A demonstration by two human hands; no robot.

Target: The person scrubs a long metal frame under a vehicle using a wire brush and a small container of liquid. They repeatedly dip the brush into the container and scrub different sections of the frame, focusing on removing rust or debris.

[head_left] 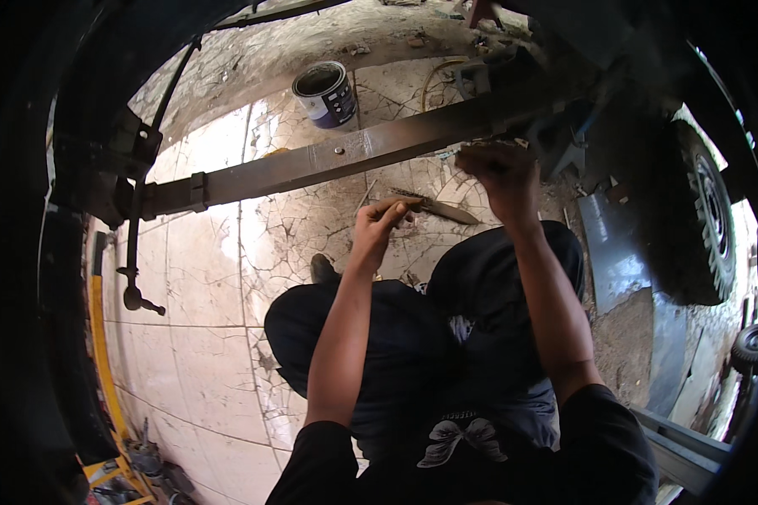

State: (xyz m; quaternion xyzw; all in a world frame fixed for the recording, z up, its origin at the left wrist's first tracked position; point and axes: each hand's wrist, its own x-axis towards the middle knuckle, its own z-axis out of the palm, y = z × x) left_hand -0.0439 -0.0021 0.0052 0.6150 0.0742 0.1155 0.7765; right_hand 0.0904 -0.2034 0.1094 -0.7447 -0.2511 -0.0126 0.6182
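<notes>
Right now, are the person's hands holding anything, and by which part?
The left hand grips a flat blade-like tool by its near end. The right hand presses on the long metal bar; whether it holds anything cannot be told.

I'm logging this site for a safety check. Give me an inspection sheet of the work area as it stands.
Surface: cracked pale tiled floor, dusty.
Job's things: long flat steel bar spanning the view; the left hand holds a dark flat tool below it.
Clutter: open paint can; debris near the far wall.
Hands: the right hand reaches up at the bar's underside; grip unclear.
Cables: thin dark rod hanging at left; no cables seen.
Surroundings: vehicle tyre at right; yellow frame at lower left.
</notes>
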